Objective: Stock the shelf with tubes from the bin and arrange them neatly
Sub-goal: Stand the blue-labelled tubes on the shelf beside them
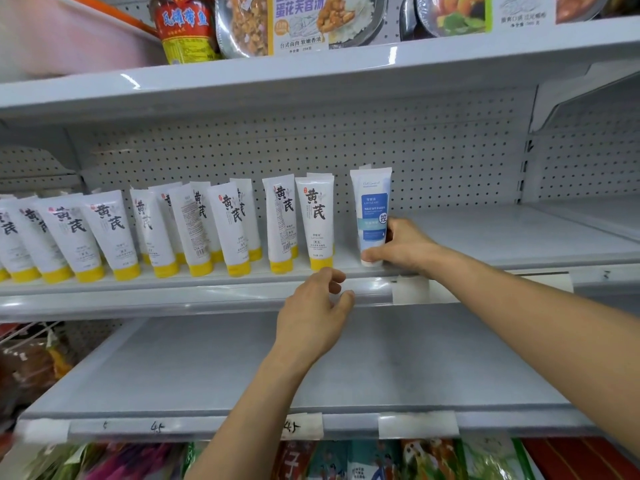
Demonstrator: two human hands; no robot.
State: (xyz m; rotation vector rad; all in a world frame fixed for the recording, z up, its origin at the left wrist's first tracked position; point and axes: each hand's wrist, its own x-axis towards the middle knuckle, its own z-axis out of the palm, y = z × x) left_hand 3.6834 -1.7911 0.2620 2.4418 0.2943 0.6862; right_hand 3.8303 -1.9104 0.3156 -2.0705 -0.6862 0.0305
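A row of several white tubes with yellow caps (221, 226) stands cap-down along the middle shelf (485, 233), some leaning. At the row's right end stands a white tube with a blue label (372, 206), cap down, a second one partly hidden behind it. My right hand (401, 245) grips this blue-label tube near its cap, thumb at the base. My left hand (315, 313) hovers just below the shelf's front edge, under the last yellow-capped tube (316, 220), with fingers loosely curled and holding nothing. The bin is out of view.
The middle shelf to the right of the blue tube is bare. The shelf below (277, 368) is bare too, with paper price tags on its front rail. Food packs and a red bag (185, 26) fill the top shelf. Colourful packets (346, 460) lie at the bottom.
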